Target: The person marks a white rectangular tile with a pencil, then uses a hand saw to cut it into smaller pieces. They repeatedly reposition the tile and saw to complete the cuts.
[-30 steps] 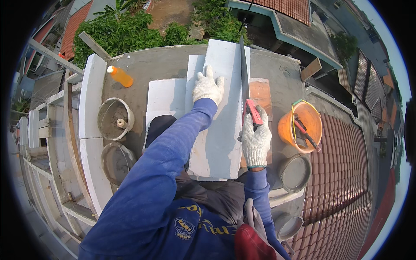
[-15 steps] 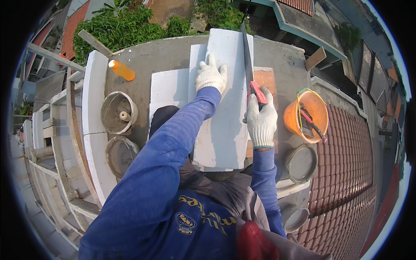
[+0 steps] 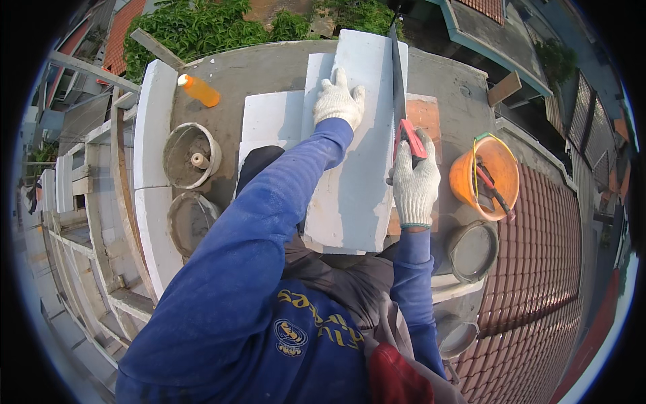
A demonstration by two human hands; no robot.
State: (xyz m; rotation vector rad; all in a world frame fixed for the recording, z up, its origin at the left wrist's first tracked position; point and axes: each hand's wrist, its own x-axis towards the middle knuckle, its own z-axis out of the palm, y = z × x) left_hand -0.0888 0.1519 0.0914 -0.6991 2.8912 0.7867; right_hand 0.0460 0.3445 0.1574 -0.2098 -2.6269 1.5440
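Note:
A long white lightweight block (image 3: 360,182) lies lengthwise in front of me, on top of other white blocks (image 3: 272,114). My left hand (image 3: 338,101), in a white knit glove, presses flat on its upper face with fingers spread. My right hand (image 3: 414,178), gloved too, is closed around the red handle of a hand saw (image 3: 398,81). The saw's dark blade points away from me along the block's right side, its teeth edge close against the block. How deep the blade sits in the block I cannot tell.
At right stands an orange bucket (image 3: 463,178) with a red-handled tool inside; grey buckets (image 3: 474,252) sit nearer. On the left are mortar buckets (image 3: 214,158), an orange bottle (image 3: 202,92) and a low white block wall (image 3: 153,128). Tiled roof (image 3: 538,249) slopes beyond the right edge.
The whole view has shifted, so the scene sits higher and further right. Relative to the block, the saw has come slightly toward me. My left hand stays on the block.

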